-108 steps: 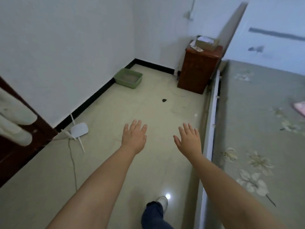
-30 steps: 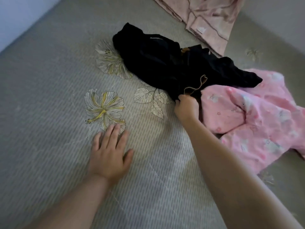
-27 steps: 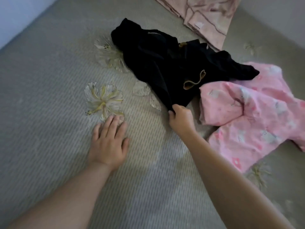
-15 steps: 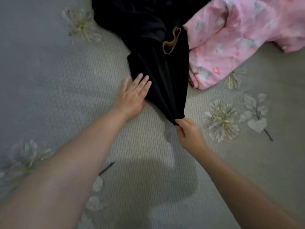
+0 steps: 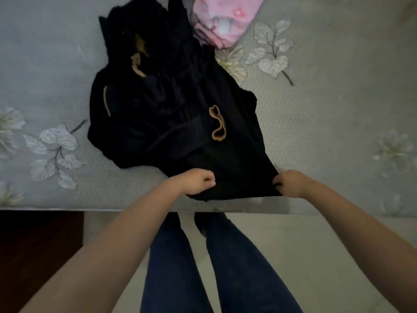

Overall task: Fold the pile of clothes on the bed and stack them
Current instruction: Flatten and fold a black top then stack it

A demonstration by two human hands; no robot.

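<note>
2 hands gripping the near hem of the black garment (image 5: 180, 114): left hand (image 5: 197, 181) curled round the hem's left part, right hand (image 5: 290, 184) pinching its right corner. Crumpled, with tan trim, spread on the bed (image 5: 338, 109) and reaching to the near edge. Just beyond the black garment, touching its far right side, a pink garment (image 5: 225, 21). Below the bed's edge, pale floor (image 5: 304, 245) and legs in dark jeans (image 5: 237, 267).
</note>
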